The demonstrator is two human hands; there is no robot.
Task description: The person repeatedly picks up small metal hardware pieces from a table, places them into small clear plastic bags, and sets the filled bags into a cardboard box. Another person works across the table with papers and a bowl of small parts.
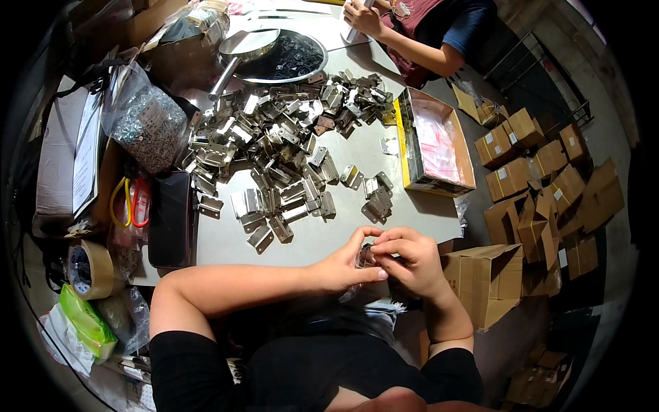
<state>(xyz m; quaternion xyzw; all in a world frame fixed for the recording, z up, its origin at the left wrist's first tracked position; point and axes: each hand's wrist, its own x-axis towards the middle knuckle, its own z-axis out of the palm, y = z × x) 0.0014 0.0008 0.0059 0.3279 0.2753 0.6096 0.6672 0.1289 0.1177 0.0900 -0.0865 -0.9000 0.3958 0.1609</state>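
Because the left hand (352, 266) curled its thumb and fingers around a clear plastic bag (362, 257) at the near edge of the table (425, 221), seemingly to steady it, the right hand (410, 259) could bend its fingers over the bag's top, though how far they closed, and on what, could not be told. Metal brackets (292, 134) lay heaped beyond, and an open carton (403, 141) of small bags (434, 141) stood to the right, presumably for easy reach.

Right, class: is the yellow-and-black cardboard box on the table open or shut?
Open: nothing covers the top of the cardboard box, and the plastic bags inside show from above.
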